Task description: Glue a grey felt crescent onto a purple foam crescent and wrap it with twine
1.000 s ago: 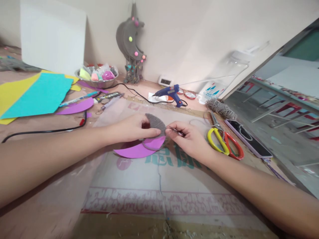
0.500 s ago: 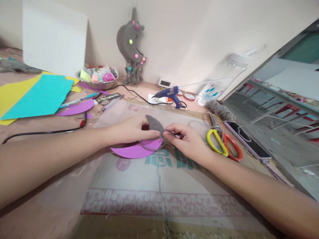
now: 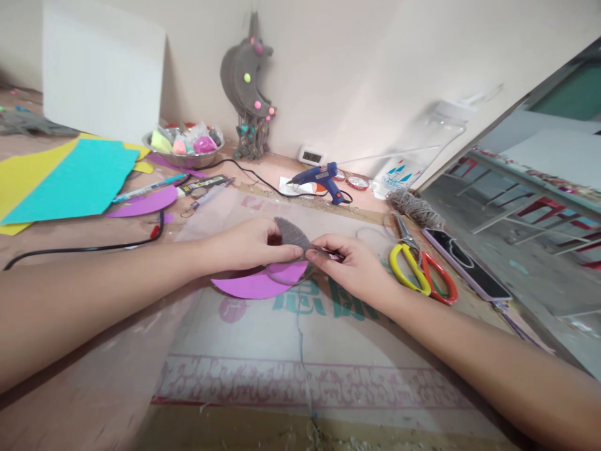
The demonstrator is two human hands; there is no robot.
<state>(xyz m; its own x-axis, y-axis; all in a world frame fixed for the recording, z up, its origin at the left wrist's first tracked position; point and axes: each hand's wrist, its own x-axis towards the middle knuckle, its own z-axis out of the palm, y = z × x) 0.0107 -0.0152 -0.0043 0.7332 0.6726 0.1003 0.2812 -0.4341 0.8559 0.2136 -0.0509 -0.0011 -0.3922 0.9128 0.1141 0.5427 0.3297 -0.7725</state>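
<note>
A purple crescent (image 3: 256,285), looking like foam sheet or card, is partly wound in grey yarn (image 3: 291,233). My left hand (image 3: 251,243) is closed on the yarn-wound part, thumb lying along its near side. At the crescent's right side my right hand (image 3: 345,260) pinches, with fingertips touching the left thumb's tip; a bit of grey strand shows between its fingers. A loop of strand hangs below the fingers, over the purple piece. Beneath both hands lies a printed plastic sheet (image 3: 235,341).
Scissors (image 3: 420,269), a phone (image 3: 464,263) and a grey yarn bundle (image 3: 416,208) lie at right. Behind are a blue glue gun (image 3: 319,178) with its black cord, and a clear bottle (image 3: 417,150). Coloured sheets (image 3: 79,181) and a metal bowl (image 3: 183,153) occupy the left. A decorated moon (image 3: 244,81) stands against the wall.
Very little differs. The purple crescent's left tip has shifted slightly to the right; both hands keep nearly the same place and grip.
</note>
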